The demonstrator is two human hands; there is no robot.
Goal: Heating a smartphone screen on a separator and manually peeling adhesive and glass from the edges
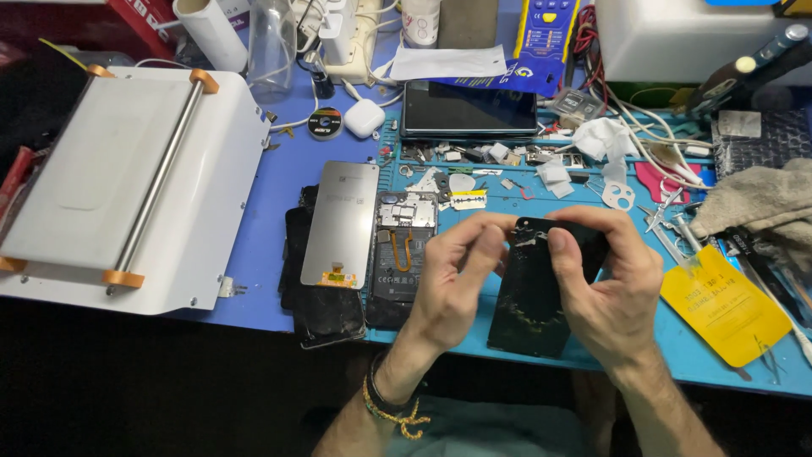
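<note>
Far left of both hands: white machine (127, 182) with a steel roller bar and orange end caps, lying on the blue mat (279, 152). Well left of the left fingers: a grey display panel (341, 224) face down with an orange flex at its lower end, lying over a cracked black screen (326, 313). Just left of the left fingers: an opened phone body (403, 254), board and orange ribbon exposed, flat on the mat.

Left hand (452, 275): fingers curled, thumb and forefinger pinched narrow on the left top edge of the black phone panel (533, 296). Beaded bracelet (391, 408) on that wrist.

The black phone panel sits between the two hands, tilted, upper end raised, lower end down near the table's front edge; scuffed, with yellowish residue marks on it.

Right hand (605, 283): fingers wrapped over the panel's top right corner, thumb pressed on its face, closed tight on it.

Beyond the fingers, further up the table: a dark tablet (469, 110), white earbud case (364, 118), a tape roll (325, 123), and small screws and shields scattered in a tray strip (491, 156). Right of the right fingers: tweezers (664, 211), a yellow tag (723, 305) near the wrist, a grey cloth (761, 203) far right.
</note>
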